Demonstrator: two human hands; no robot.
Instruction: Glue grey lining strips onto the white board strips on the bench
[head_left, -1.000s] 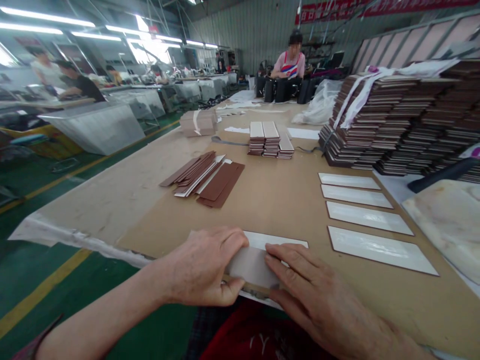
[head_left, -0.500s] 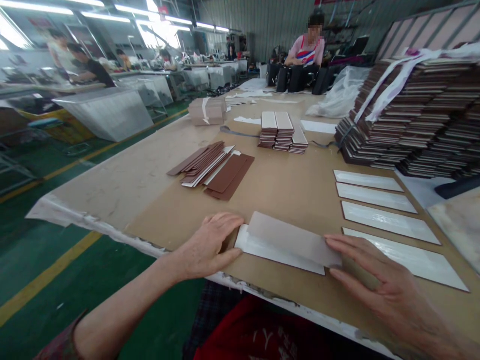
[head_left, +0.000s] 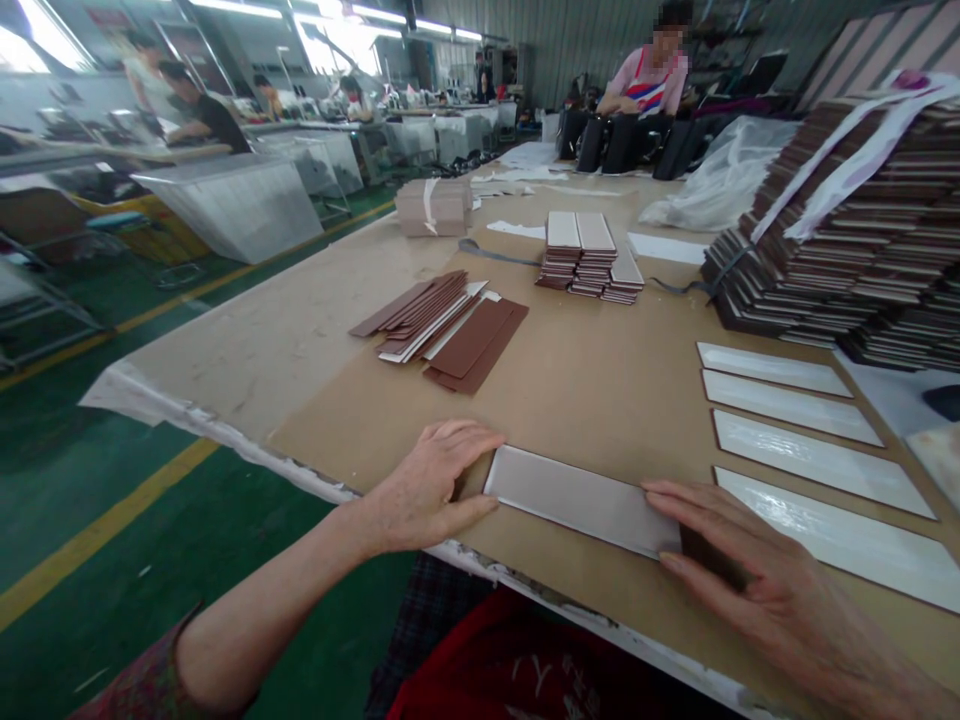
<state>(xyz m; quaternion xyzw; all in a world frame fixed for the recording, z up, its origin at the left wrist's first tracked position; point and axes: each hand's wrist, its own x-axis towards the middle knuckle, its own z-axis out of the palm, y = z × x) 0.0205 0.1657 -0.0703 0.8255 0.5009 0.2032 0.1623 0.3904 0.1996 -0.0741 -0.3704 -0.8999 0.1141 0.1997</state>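
Observation:
A grey rectangular panel (head_left: 577, 495) lies on top of a white strip (head_left: 504, 496) at the front of the table, nearly lined up with it. Only a thin border of the white strip shows, mostly at its left end and front edge. My left hand (head_left: 431, 490) grips the left end of the white strip, fingertips at the far corner and thumb at the near one. With fingers along the far edge and thumb at the near edge, my right hand (head_left: 765, 560) holds the grey panel's right end. The fingertips' undersides are hidden.
Several glossy white strips (head_left: 817, 430) lie in a column on the right. Brown and white strips (head_left: 480, 345) are fanned out beyond my left hand. Farther back stand small stacks (head_left: 577, 255), a tied grey bundle (head_left: 431, 208), a tall brown pile (head_left: 847, 220) and a co-worker (head_left: 645, 80).
The grey panel has come down and turned from a skewed position over the white strip to lie nearly flush on it. Both hands stay at its ends; the camera view has shifted slightly.

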